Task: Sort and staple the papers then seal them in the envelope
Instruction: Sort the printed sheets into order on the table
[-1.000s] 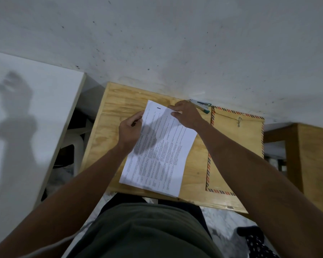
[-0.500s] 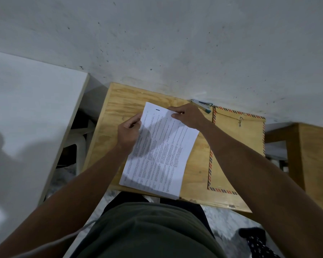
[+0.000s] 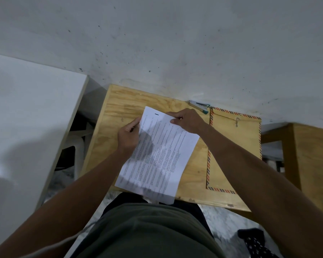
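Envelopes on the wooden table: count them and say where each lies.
1. The brown envelope with a red-and-blue striped border lies flat on the right part of the wooden table, right of the printed papers and just beyond the stapler. The right forearm covers part of it.

Dim, wide-angle warp, slight blur

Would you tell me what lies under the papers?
The papers lie over the wooden table, their near edge overhanging it. Both hands hold them. Anything beneath the sheets is covered.
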